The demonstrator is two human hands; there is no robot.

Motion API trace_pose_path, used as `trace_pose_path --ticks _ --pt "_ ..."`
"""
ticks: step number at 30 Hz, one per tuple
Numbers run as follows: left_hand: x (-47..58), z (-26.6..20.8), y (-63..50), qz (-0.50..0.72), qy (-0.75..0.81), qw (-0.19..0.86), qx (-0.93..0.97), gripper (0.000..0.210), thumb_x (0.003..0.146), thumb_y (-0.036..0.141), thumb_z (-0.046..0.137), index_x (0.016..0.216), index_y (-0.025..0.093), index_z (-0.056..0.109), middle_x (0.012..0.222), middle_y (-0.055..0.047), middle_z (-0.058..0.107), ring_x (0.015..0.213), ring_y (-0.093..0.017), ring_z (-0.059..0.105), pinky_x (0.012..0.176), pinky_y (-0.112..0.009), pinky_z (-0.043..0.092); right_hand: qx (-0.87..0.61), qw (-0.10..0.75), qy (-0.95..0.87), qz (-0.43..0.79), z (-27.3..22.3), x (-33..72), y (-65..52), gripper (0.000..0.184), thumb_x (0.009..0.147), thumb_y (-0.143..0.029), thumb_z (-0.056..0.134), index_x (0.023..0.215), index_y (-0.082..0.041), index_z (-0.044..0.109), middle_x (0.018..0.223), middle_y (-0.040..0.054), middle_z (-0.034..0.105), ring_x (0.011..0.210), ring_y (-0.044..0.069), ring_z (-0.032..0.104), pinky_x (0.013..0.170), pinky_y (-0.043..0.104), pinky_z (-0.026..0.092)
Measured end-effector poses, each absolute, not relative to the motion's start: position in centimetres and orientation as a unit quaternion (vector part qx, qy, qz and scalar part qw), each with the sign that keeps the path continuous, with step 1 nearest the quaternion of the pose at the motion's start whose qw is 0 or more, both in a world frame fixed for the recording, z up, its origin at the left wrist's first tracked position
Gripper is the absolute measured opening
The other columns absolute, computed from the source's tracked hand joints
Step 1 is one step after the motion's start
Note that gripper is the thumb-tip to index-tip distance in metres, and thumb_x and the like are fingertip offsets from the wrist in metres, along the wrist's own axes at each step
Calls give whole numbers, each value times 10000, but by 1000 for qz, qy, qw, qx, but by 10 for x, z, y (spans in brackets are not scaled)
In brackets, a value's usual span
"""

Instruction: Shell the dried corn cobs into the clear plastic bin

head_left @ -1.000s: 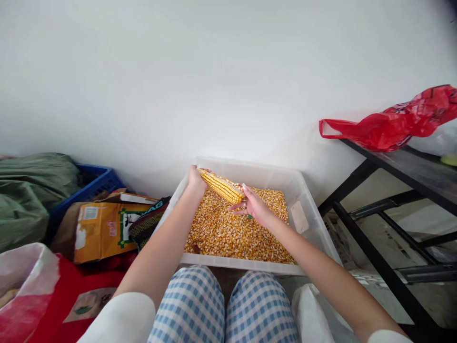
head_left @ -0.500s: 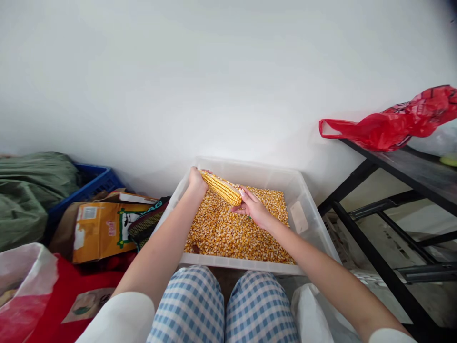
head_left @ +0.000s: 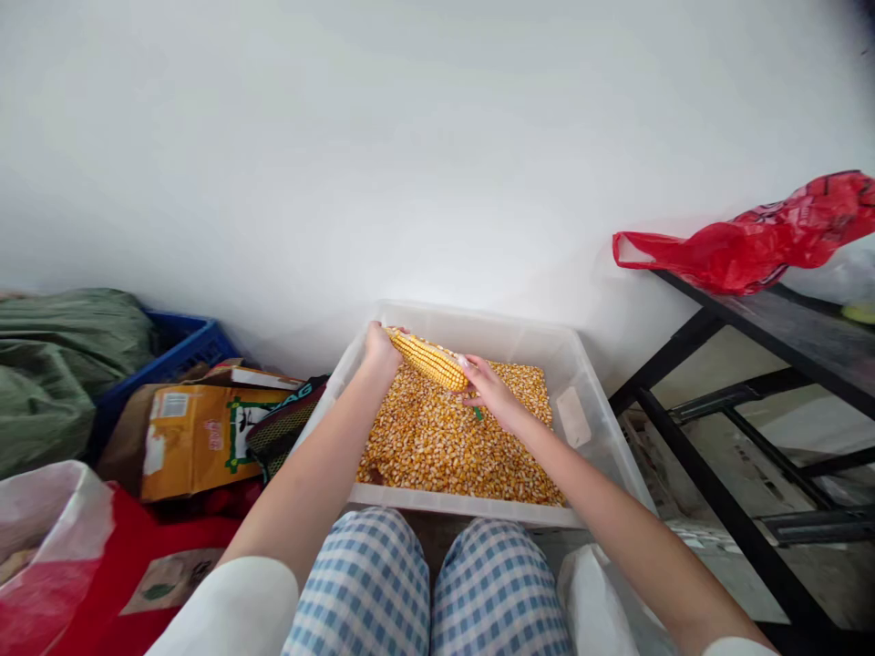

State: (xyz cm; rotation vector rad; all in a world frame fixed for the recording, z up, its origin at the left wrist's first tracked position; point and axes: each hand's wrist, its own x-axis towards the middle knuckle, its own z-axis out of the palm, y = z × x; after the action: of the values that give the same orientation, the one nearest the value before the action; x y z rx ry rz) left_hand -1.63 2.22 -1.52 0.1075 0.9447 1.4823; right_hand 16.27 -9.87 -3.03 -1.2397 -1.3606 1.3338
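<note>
A yellow corn cob [head_left: 428, 360], still covered with rows of kernels on the side facing me, is held at a slant above a clear plastic bin [head_left: 602, 428]. My left hand [head_left: 381, 346] is closed round its upper left end. At the lower right end, my right hand [head_left: 487, 390] grips it, with the thumb on top and some fingers spread below. Loose corn kernels [head_left: 437, 456] cover the bottom of the bin beneath both hands. A small green piece [head_left: 478, 414] lies among them, close under my right hand.
Left of the bin are a mesh bag [head_left: 287, 428], an orange carton [head_left: 195, 442], a blue crate [head_left: 198, 342] and a red bag [head_left: 147, 556]. On the right, a black-framed table [head_left: 786, 337] carries a red plastic bag [head_left: 745, 241]. A white wall [head_left: 437, 155] rises behind the bin.
The cob and both hands have shifted very slightly to the right. My right hand's fingers have moved a little at the cob's end, and the green piece now shows more.
</note>
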Motion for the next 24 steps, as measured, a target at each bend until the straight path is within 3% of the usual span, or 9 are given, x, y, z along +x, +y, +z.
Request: trace_pose_path --ticks 2,5,10,17,24 --pt "-12 -15 20 647 433 625 58 295 799 396 325 626 180 425 449 -27 477 401 -172 494 485 -315 452 -538 393 -584 464 -38 163 -97 559 771 -569 455 1227 -247 421 1133 68 551 711 137 612 609 270 507" --pt "-7 -14 18 654 447 603 92 281 788 375 338 609 181 435 433 -32 484 397 -172 493 492 -318 464 -567 339 -648 378 -43 165 -98 583 818 -576 349 1260 -201 408 1036 91 602 611 141 601 604 295 490" --pt "-6 -12 16 647 461 597 108 289 776 370 340 573 186 431 417 -41 484 371 -173 482 487 -332 470 -569 295 -739 208 -38 165 -105 576 881 -519 215 1226 -129 462 1095 142 593 941 214 585 827 323 416" --pt "-6 -12 14 636 460 607 120 285 758 368 350 564 181 445 403 -47 481 370 -179 489 466 -325 466 -579 252 -760 154 -37 164 -104 524 907 -461 178 1158 -129 496 1038 133 622 953 207 585 808 291 396" --pt "-6 -13 14 649 458 595 125 292 757 369 348 562 176 451 400 -45 475 372 -169 486 468 -312 466 -589 276 -746 141 -47 159 -102 478 916 -431 170 1121 -143 492 1023 120 621 920 192 585 766 269 389"
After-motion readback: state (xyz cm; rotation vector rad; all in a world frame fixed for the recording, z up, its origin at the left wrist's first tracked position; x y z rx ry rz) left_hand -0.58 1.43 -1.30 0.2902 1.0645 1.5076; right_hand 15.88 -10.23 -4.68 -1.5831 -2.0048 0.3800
